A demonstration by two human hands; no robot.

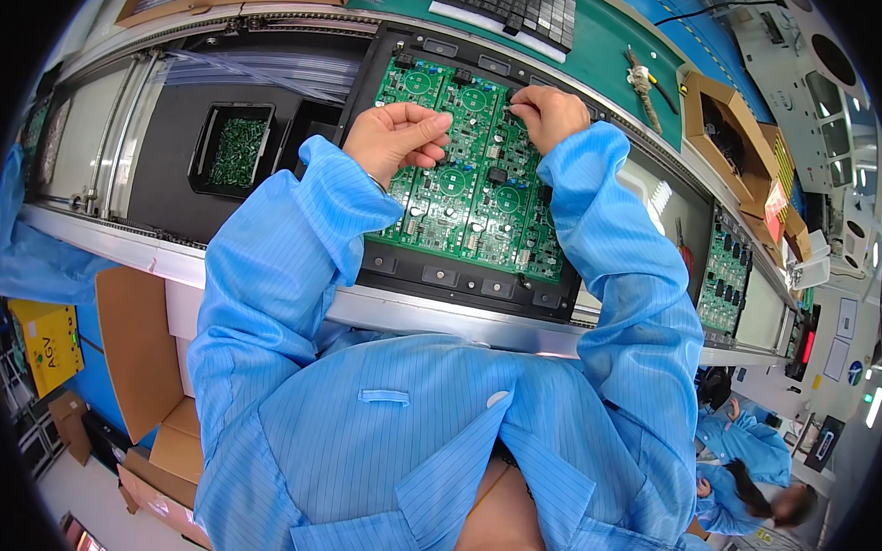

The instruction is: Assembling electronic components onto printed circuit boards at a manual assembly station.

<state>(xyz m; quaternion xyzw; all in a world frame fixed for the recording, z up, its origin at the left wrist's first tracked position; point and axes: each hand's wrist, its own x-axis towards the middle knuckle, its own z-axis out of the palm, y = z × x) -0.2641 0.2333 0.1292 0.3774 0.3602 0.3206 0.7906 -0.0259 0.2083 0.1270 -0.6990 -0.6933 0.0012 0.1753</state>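
Note:
A panel of green circuit boards lies in a black carrier frame in front of me. Small parts stand on it, among them several black blocks. Over the panel's left side is my left hand, its thumb and fingers closed in a pinch; anything between the fingertips is too small to name. My right hand is above the far right part of the panel, fingers curled together near the carrier's edge. What it may be gripping cannot be made out.
Left of the carrier stands a black bin of small green parts. Beyond the line, a black segmented tray and a tool with a wrapped handle lie on a green mat. Another green board sits farther right. An open cardboard box is nearer, at left.

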